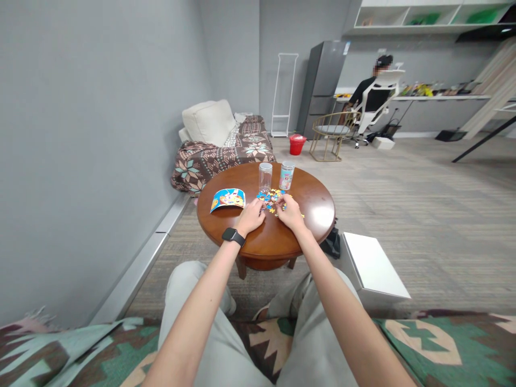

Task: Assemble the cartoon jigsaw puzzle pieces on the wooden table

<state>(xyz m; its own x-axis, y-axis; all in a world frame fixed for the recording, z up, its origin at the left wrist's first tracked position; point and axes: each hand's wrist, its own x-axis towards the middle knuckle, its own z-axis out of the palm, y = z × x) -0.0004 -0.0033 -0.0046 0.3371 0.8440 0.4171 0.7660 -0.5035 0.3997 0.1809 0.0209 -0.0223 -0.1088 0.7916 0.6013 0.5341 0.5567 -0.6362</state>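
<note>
- Left hand (251,216) and right hand (288,214) reach forward, slightly apart, fingers curled; whether either grips anything is unclear.
- Small, flat blue-and-yellow puzzle pieces (272,200) lie between and beyond the hands on the brown wooden surface (314,207).

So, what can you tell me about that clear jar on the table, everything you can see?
The clear jar is a see-through cylinder, glass or plastic, with a silvery top. It stands upright on the round brown table, just left of the printed jar and behind the loose puzzle pieces. Nobody's holding it. Whether pieces touch its base, I can't tell.
</note>
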